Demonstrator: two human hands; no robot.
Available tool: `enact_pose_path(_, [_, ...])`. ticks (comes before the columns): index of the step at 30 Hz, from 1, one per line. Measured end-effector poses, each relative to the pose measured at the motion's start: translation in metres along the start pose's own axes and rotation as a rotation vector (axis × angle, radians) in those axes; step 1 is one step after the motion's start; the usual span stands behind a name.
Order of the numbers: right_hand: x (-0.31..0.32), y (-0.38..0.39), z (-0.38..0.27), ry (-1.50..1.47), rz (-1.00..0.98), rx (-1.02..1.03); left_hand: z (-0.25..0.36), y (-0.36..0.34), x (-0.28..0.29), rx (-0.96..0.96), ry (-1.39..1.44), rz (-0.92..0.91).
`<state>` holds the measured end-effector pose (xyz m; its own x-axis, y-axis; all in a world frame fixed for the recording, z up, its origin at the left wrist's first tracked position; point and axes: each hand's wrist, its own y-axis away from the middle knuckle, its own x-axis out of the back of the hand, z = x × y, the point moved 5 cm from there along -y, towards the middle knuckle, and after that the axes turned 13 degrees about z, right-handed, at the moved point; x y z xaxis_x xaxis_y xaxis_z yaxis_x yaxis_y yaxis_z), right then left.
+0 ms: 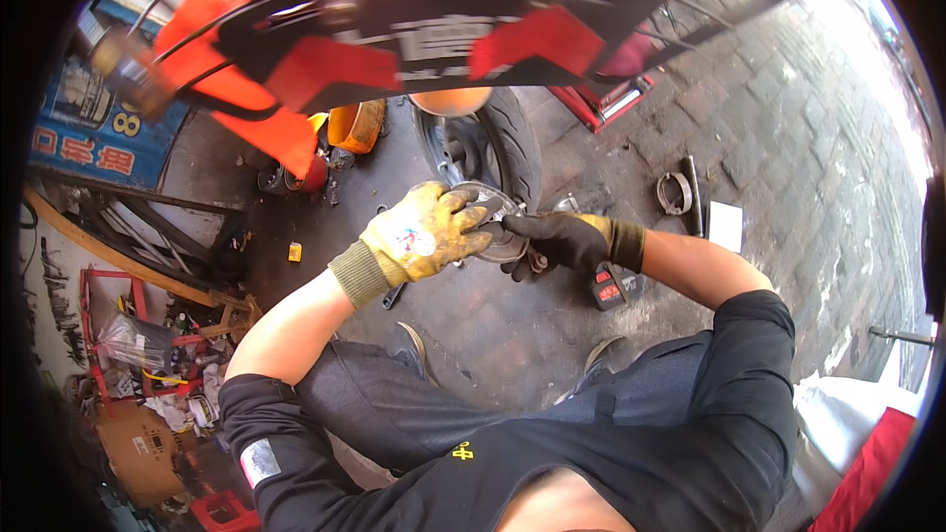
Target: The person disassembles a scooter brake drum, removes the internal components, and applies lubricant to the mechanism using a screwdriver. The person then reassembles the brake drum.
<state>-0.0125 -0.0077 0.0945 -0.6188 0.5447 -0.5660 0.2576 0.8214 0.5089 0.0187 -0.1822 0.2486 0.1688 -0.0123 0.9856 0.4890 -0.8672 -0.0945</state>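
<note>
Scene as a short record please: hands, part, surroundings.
left hand: yellow glove, fingers over round metal part
right hand: dark glove, at the part's right edge
beyond part: wheel with black tire
below right hand: red-and-black block
right side: metal ring, white rectangle
left side: cardboard box
ground: paving
unclear: left grip

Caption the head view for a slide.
Yellow-gloved left hand and dark-gloved right hand on a round metal part near a black tyre.
</note>
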Motion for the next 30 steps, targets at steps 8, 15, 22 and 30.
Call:
enact_pose_path(8, [-0.078, -0.006, -0.07, -0.044, 0.191, 0.264, -0.081, 0.117, -0.02, 0.748, -0.013, 0.319])
enact_pose_path(15, [-0.146, -0.065, -0.118, 0.396, 0.487, 0.508, -0.074, 0.185, -0.037, 0.748, 2.39, 0.653])
enact_pose_path(22, [-0.199, -0.142, -0.099, 0.38, 0.318, 0.196, -0.093, 0.274, -0.089, 1.168, 2.297, 1.015])
enact_pose_path(30, [-0.195, -0.227, -0.046, 0.617, 0.457, 0.058, -0.065, 0.354, -0.142, 1.206, 2.162, 1.02])
